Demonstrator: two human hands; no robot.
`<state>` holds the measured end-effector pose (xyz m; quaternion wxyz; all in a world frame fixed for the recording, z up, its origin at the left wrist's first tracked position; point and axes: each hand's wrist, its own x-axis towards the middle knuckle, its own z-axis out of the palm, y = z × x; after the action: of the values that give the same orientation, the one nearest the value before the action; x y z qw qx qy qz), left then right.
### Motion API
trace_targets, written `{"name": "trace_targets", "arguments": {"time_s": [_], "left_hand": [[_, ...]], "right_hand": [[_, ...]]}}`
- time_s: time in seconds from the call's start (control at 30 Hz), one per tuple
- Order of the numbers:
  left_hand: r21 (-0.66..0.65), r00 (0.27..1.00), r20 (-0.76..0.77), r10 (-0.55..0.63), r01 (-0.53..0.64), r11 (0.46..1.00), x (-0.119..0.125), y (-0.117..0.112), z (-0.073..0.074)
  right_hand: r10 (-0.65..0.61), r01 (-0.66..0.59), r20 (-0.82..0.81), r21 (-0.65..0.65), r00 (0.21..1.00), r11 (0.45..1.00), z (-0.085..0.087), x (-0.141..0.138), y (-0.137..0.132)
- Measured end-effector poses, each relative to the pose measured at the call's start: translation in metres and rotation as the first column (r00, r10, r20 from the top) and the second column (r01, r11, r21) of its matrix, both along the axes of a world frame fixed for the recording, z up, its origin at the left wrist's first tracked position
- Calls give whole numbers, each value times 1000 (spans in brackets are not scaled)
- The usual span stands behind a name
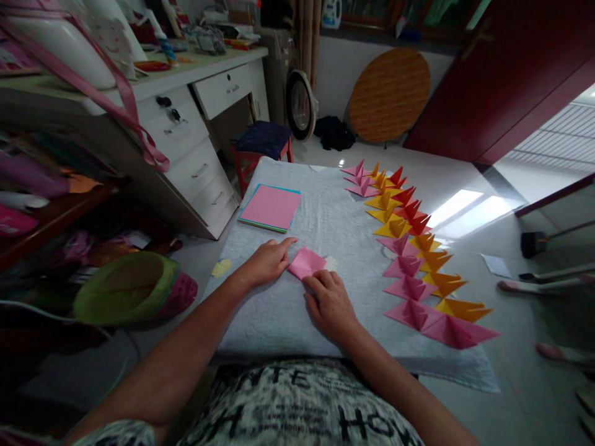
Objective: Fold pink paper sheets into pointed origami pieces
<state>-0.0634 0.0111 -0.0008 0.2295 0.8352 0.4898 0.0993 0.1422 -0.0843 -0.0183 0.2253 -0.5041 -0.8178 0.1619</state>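
Note:
A small folded piece of pink origami paper lies on the cloth-covered table, between my two hands. My left hand is at its left corner, index finger stretched out above the paper and the other fingers curled. Whether the left thumb touches the paper, I cannot tell. My right hand has its fingertips on the lower right edge of the paper, thumb tucked close below. Beyond the left hand rests a stack of square paper sheets, pink on top with blue and green edges showing.
Folded paper cranes in pink, yellow and red stand in rows along the table's right side. A green-rimmed waste basket is on the floor at left. A stool stands behind the table, near a white desk.

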Motion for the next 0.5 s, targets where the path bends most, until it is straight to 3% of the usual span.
{"name": "trace_targets", "arguments": {"time_s": [0.13, 0.23, 0.37, 0.5], "left_hand": [[237, 980, -151, 131, -93, 967, 0, -14, 7], [364, 992, -92, 87, -48, 930, 4, -37, 5], [360, 982, -89, -167, 188, 914, 10, -70, -12], [224, 970, -163, -183, 216, 950, 11, -88, -25]], "right_hand": [[5, -5, 4, 6, 1000, 1000, 1, 0, -1], [8, -8, 24, 6, 1000, 1000, 2, 0, -2], [-18, 16, 65, 26, 998, 1000, 0, -1, -2], [-18, 17, 59, 25, 998, 1000, -5, -1, -3]]}}
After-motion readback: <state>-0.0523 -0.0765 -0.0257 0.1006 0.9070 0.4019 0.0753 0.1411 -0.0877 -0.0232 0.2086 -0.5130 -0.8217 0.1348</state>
